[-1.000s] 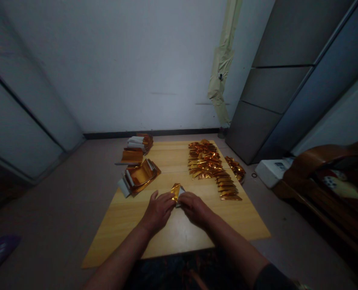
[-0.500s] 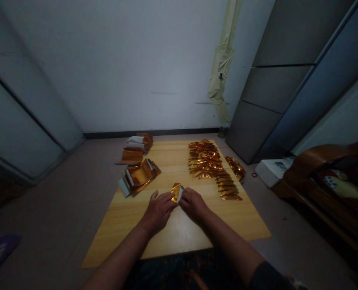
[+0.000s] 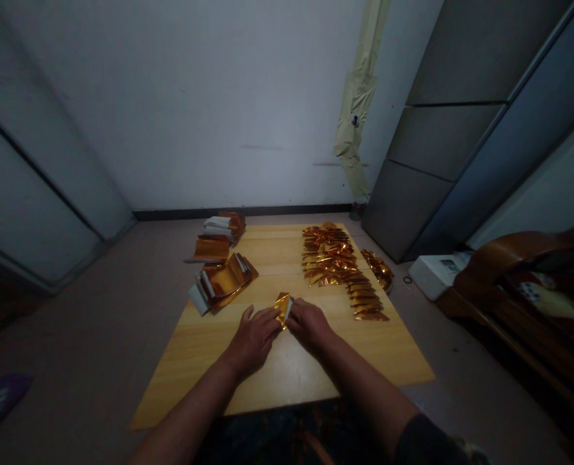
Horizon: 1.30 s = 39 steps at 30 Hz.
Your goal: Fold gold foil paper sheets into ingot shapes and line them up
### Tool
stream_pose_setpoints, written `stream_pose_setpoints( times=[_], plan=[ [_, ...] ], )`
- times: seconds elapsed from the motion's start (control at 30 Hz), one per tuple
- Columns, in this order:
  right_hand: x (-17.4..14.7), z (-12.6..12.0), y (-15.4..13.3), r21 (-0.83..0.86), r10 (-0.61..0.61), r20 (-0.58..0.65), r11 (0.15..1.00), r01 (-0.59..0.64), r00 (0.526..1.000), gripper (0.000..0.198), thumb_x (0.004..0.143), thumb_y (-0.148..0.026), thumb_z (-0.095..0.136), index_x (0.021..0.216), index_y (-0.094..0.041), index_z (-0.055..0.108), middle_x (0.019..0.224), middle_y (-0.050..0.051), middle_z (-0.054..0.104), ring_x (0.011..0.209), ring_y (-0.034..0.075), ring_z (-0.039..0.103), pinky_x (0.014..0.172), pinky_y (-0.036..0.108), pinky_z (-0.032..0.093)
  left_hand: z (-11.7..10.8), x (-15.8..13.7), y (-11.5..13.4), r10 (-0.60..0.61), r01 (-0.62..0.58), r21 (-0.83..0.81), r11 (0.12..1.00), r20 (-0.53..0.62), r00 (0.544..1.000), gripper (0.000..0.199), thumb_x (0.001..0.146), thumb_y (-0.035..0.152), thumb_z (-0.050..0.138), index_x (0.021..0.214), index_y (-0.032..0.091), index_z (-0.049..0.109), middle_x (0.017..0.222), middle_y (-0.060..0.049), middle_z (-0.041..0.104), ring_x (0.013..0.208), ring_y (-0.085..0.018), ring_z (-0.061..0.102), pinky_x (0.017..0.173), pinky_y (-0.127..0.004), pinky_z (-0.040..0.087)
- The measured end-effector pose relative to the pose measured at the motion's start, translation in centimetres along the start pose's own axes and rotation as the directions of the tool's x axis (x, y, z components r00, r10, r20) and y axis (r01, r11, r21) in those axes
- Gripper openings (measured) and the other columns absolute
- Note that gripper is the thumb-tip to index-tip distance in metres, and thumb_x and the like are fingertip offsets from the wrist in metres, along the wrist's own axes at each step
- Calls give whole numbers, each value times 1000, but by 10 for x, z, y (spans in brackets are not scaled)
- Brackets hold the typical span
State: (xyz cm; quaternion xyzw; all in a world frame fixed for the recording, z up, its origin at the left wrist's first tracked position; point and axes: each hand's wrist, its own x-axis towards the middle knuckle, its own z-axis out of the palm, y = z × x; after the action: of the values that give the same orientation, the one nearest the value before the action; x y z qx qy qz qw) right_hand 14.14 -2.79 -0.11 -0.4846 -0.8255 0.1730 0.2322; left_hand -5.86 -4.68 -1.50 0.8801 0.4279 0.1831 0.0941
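On the wooden board in front of me lies a small piece of gold foil paper [image 3: 282, 306], partly folded, with a pale underside showing at its right edge. My left hand [image 3: 255, 336] rests its outstretched fingers flat on the left side of the paper, thumb held apart. My right hand [image 3: 310, 323] has curled fingers closed on the paper's right edge; its fingertips are partly hidden. To the left lies a stack of gold foil sheets [image 3: 228, 278] with pale backs. Folded gold foil pieces [image 3: 328, 252] lie in rows on the right.
Another bundle of foil sheets [image 3: 214, 248] sits at the board's far left corner. More folded foil [image 3: 378, 268] lies beyond the right edge of the wooden board [image 3: 277, 387]. A white box [image 3: 434, 278], a wooden bench [image 3: 509, 278] and a grey cabinet [image 3: 427, 142] stand right.
The pale flap at the paper's right edge shows narrower now, as my right hand has shifted slightly up and left. My left hand stays in place.
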Motion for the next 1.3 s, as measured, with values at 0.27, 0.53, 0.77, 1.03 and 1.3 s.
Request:
stream_pose_setpoints(
  times=[0.27,0.53,0.77,1.03,1.3],
  plan=[
    [5,-2,-1,-28,38,57,999,-37,998,15,93,-31,56,95,-23,68,92,1,62,77,13,55,67,21,36,0,-3,-2,36,-36,-8,999,7,999,30,94,18,42,114,29,61,138,-6,57,131,-22,48,114,-58,20],
    [5,-4,-3,-23,64,71,998,-62,995,13,91,-29,56,95,-24,67,94,0,62,79,13,56,65,21,36,-2,-3,-2,47,-47,4,999,40,998,33,94,20,42,119,33,60,141,-6,55,132,-23,47,113,-59,20],
    [1,-2,2,100,62,9,993,-63,998,8,84,-16,58,87,-22,63,87,-1,57,78,13,53,67,21,37,1,-3,-3,51,-51,12,999,12,999,31,90,16,48,110,32,64,139,-5,56,130,-23,48,113,-59,18],
    [-11,10,4,307,169,-176,945,-109,970,14,73,-6,54,73,-20,51,82,-1,50,76,14,48,69,24,38,0,-4,5,27,-26,36,999,-27,999,31,91,19,48,114,32,63,139,-6,57,129,-25,49,111,-59,23],
    [-9,11,2,147,203,-236,974,-172,950,18,72,-3,51,75,-20,55,85,3,56,83,18,50,74,27,38,5,-4,21,-34,37,108,993,-31,999,36,88,18,51,120,32,59,139,-9,55,125,-29,50,103,-61,28]
  ],
)
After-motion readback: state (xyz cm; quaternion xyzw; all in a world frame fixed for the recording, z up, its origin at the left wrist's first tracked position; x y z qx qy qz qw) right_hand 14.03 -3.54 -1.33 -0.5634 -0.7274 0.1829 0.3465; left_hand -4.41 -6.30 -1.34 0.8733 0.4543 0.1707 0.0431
